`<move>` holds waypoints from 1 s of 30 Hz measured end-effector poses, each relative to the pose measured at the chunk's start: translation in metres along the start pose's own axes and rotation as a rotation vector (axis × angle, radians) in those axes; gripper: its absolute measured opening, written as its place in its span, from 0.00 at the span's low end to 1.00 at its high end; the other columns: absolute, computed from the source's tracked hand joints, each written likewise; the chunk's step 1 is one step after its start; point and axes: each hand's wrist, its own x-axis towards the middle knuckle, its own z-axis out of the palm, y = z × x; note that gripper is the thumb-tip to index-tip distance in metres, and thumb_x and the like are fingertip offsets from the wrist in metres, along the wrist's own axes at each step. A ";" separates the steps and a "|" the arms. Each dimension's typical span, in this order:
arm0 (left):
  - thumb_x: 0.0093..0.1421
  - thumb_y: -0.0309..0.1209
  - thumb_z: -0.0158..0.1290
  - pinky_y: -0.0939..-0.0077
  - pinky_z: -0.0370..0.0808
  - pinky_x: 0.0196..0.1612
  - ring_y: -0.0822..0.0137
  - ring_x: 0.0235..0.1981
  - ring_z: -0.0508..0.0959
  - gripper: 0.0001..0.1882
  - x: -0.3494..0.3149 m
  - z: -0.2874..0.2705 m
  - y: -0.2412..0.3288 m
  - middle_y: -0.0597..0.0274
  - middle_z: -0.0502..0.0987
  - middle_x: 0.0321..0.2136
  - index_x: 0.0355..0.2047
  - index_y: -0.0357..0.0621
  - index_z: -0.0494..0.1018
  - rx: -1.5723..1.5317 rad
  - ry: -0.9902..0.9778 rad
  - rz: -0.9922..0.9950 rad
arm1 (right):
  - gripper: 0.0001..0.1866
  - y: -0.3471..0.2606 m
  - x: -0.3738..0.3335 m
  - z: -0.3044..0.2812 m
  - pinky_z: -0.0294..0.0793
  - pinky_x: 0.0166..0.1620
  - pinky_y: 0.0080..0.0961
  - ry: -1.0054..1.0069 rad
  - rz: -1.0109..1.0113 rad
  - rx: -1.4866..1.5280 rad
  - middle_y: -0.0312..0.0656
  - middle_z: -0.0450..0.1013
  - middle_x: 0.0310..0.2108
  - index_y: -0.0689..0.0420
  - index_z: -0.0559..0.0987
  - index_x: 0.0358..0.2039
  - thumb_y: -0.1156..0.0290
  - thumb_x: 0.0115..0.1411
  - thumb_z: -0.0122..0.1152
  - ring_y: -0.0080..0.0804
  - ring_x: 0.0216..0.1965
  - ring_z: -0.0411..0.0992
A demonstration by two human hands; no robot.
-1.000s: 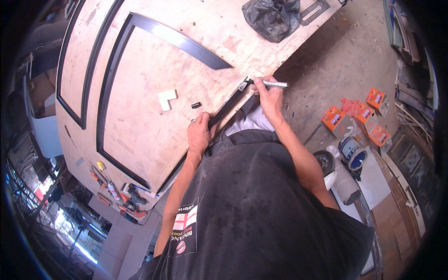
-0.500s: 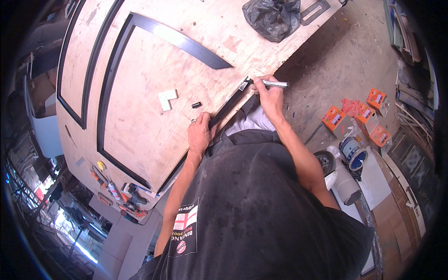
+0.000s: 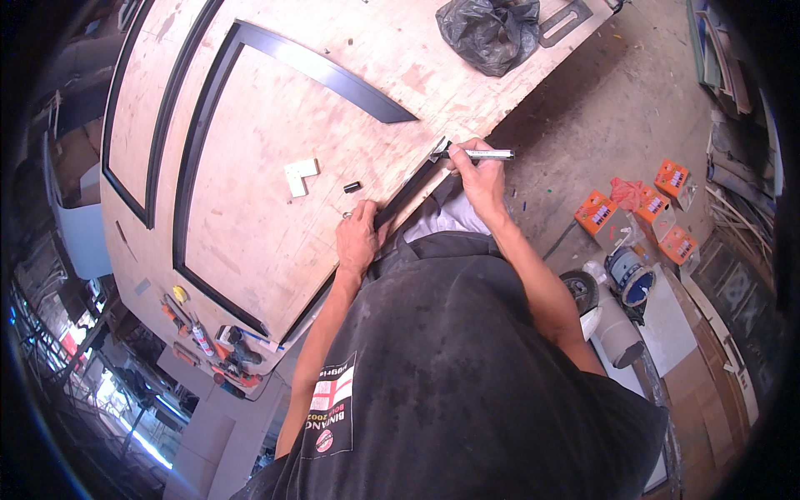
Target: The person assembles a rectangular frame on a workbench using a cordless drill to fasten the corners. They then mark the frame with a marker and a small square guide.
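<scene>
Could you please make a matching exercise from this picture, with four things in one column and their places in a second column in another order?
Things:
1. marker pen
2. dark frame strip
3. black plastic bag
4. orange boxes

Places:
A. on the floor, to the right of the plywood table
B. at the far end of the table top
C. in the right hand
D. along the near table edge, under the left hand

Right pairs: 1-C, 2-D, 3-B, 4-A
</scene>
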 end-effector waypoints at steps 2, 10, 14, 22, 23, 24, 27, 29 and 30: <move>0.58 0.37 0.66 0.56 0.77 0.36 0.51 0.37 0.82 0.18 0.000 0.002 -0.001 0.55 0.77 0.37 0.42 0.46 0.72 0.009 0.003 0.000 | 0.12 -0.007 -0.003 0.000 0.75 0.35 0.22 -0.020 -0.012 -0.025 0.37 0.79 0.24 0.62 0.80 0.32 0.65 0.67 0.66 0.20 0.28 0.76; 0.59 0.37 0.66 0.56 0.77 0.37 0.51 0.37 0.82 0.18 0.000 0.003 -0.002 0.55 0.77 0.37 0.43 0.46 0.71 0.015 -0.001 0.008 | 0.13 -0.006 -0.002 -0.001 0.73 0.34 0.21 -0.032 -0.008 -0.025 0.37 0.78 0.25 0.60 0.79 0.32 0.62 0.67 0.66 0.19 0.28 0.74; 0.58 0.37 0.66 0.55 0.77 0.37 0.51 0.38 0.82 0.18 -0.001 0.006 -0.006 0.55 0.77 0.37 0.43 0.46 0.71 0.018 -0.012 -0.005 | 0.14 -0.004 -0.002 -0.005 0.73 0.35 0.21 -0.070 0.009 -0.134 0.36 0.78 0.25 0.60 0.79 0.32 0.62 0.67 0.66 0.19 0.28 0.74; 0.57 0.37 0.66 0.54 0.78 0.37 0.50 0.38 0.82 0.20 -0.001 0.007 -0.007 0.55 0.77 0.38 0.44 0.45 0.70 0.034 -0.028 -0.010 | 0.13 -0.005 -0.003 -0.003 0.73 0.35 0.20 -0.032 0.038 -0.047 0.36 0.78 0.25 0.60 0.80 0.31 0.64 0.67 0.66 0.18 0.28 0.73; 0.57 0.37 0.66 0.55 0.78 0.37 0.50 0.37 0.82 0.20 -0.001 0.007 -0.008 0.55 0.77 0.39 0.44 0.45 0.70 0.034 -0.029 -0.014 | 0.12 -0.004 -0.003 -0.003 0.73 0.35 0.20 -0.026 0.058 -0.070 0.36 0.78 0.25 0.60 0.79 0.31 0.64 0.67 0.66 0.18 0.28 0.73; 0.57 0.37 0.66 0.55 0.78 0.37 0.49 0.37 0.82 0.20 -0.001 0.008 -0.009 0.55 0.78 0.39 0.44 0.45 0.70 0.033 -0.031 -0.017 | 0.12 -0.004 -0.001 -0.003 0.73 0.35 0.20 -0.022 0.046 -0.044 0.36 0.78 0.25 0.60 0.79 0.31 0.64 0.67 0.66 0.18 0.28 0.73; 0.57 0.36 0.66 0.55 0.78 0.38 0.49 0.36 0.82 0.20 -0.002 0.008 -0.007 0.55 0.77 0.39 0.44 0.45 0.71 0.039 -0.010 -0.007 | 0.12 -0.008 -0.002 0.000 0.73 0.34 0.20 -0.038 0.009 0.019 0.36 0.78 0.25 0.60 0.79 0.31 0.65 0.66 0.66 0.18 0.27 0.73; 0.57 0.36 0.66 0.55 0.78 0.38 0.49 0.36 0.82 0.19 -0.001 0.006 -0.005 0.55 0.78 0.39 0.44 0.46 0.71 0.029 -0.017 -0.023 | 0.11 -0.004 -0.002 -0.002 0.73 0.34 0.20 -0.033 0.063 -0.016 0.36 0.78 0.25 0.60 0.80 0.31 0.66 0.67 0.66 0.18 0.28 0.74; 0.57 0.36 0.66 0.55 0.78 0.38 0.49 0.36 0.82 0.19 -0.001 0.006 -0.004 0.55 0.78 0.39 0.44 0.46 0.71 0.023 -0.021 -0.030 | 0.11 -0.003 -0.003 -0.005 0.73 0.35 0.20 -0.031 0.089 -0.034 0.36 0.78 0.25 0.60 0.80 0.31 0.66 0.67 0.66 0.18 0.28 0.74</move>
